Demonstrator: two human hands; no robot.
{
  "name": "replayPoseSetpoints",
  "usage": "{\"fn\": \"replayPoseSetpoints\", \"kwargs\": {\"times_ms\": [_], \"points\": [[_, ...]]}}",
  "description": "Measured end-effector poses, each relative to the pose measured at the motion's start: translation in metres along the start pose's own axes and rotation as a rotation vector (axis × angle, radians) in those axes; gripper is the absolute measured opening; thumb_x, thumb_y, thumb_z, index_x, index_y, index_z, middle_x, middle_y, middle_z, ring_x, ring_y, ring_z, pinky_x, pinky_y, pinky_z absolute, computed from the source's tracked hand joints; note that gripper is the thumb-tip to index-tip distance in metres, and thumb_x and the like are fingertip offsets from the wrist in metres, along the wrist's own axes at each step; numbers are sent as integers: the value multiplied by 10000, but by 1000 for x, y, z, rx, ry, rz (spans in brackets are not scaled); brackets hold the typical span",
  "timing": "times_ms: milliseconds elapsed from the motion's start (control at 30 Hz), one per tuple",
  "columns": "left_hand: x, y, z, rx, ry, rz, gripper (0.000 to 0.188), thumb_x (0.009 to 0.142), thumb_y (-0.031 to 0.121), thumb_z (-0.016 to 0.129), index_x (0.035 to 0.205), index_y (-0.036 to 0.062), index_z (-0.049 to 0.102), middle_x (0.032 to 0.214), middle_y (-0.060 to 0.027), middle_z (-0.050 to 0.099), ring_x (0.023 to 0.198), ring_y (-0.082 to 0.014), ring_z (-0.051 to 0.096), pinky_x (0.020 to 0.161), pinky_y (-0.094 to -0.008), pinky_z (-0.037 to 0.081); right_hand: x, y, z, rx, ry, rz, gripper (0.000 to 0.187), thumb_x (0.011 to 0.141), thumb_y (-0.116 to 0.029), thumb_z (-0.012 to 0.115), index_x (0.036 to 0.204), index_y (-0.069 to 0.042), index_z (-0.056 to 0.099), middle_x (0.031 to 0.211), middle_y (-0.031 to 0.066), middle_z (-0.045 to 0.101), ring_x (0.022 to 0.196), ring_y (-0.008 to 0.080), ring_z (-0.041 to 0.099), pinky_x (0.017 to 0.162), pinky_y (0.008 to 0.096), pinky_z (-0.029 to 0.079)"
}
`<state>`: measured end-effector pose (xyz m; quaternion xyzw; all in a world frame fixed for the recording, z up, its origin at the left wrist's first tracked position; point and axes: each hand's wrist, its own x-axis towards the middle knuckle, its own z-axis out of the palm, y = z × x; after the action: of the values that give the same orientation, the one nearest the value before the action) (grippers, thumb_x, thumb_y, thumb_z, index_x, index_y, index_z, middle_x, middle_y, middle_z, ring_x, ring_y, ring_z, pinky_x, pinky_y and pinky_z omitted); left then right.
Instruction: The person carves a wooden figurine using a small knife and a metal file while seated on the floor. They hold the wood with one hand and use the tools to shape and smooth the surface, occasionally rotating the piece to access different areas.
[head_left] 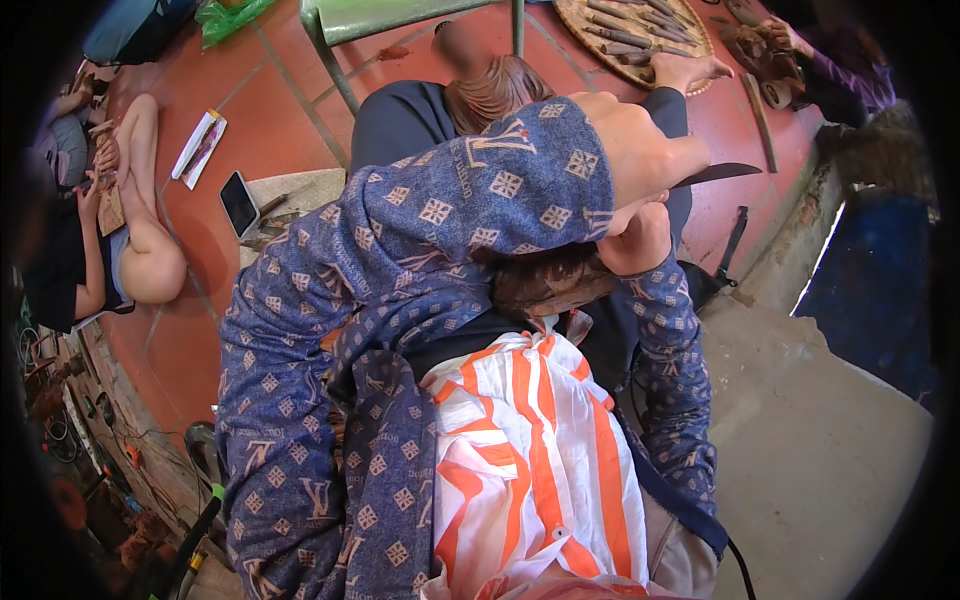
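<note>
My left arm reaches across my body, and my left hand (pixel 640 145) is closed at the right side of my lap. Just below it, my right hand (pixel 640 240) is curled into a fist, touching or nearly touching the left. A dark, pointed blade (pixel 720 173) sticks out to the right beside my left hand; which hand holds it, if either, is hidden. A brown carved wooden figure (pixel 500 90) lies across my lap. Its middle is covered by my left sleeve, and carved wood (pixel 550 280) shows again below the sleeve.
A round woven tray (pixel 708 48) with several carving tools sits at the far right. A green stool (pixel 400 18) stands ahead. On the left are a phone (pixel 239 204), a cloth (pixel 315 188) with tools, and a seated person (pixel 145 220). Another person's hand (pixel 790 38) is at far right.
</note>
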<state>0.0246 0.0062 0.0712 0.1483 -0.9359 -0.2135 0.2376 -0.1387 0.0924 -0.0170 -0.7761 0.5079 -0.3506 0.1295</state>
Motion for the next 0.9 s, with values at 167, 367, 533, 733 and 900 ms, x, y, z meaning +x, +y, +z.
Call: {"fn": "replayPoseSetpoints", "kwargs": {"times_ms": [167, 367, 533, 733, 900], "points": [[4, -5, 0, -16, 34, 43, 269, 781, 143, 643, 1020, 100, 527, 712, -133, 613, 678, -343, 626, 565, -419, 490, 2, 8, 1, -108, 18, -32, 147, 714, -33, 655, 858, -17, 632, 770, 173, 619, 724, 364, 615, 616, 394, 489], [-3, -6, 2, -51, 17, -53, 320, 735, 151, 675, 1026, 121, 546, 727, -155, 631, 707, -346, 651, 609, -432, 517, 8, -3, -4, 1, -37, -30, 170, 712, -38, 671, 876, -17, 631, 817, 169, 626, 735, 357, 615, 640, 396, 490], [-2, -10, -3, -28, 85, 34, 257, 777, 135, 648, 1001, 97, 529, 696, -129, 606, 670, -339, 626, 564, -414, 489, 10, -2, 0, -4, 21, -9, 143, 705, -21, 668, 842, -13, 629, 802, 165, 624, 716, 353, 611, 628, 396, 485], [-2, -10, 4, -64, 90, 1, 216, 776, 139, 642, 954, 108, 523, 656, -123, 589, 644, -332, 622, 536, -421, 481, 7, -5, -5, 28, -53, 43, 117, 693, -15, 665, 805, -12, 632, 770, 157, 627, 706, 354, 615, 615, 394, 484], [4, -9, 0, -56, 76, 62, 209, 766, 147, 638, 934, 112, 517, 640, -118, 581, 635, -336, 619, 528, -424, 473, 11, -7, -3, 1, 25, 37, 110, 682, -15, 663, 790, -9, 644, 762, 156, 634, 710, 359, 621, 629, 387, 492]]}}
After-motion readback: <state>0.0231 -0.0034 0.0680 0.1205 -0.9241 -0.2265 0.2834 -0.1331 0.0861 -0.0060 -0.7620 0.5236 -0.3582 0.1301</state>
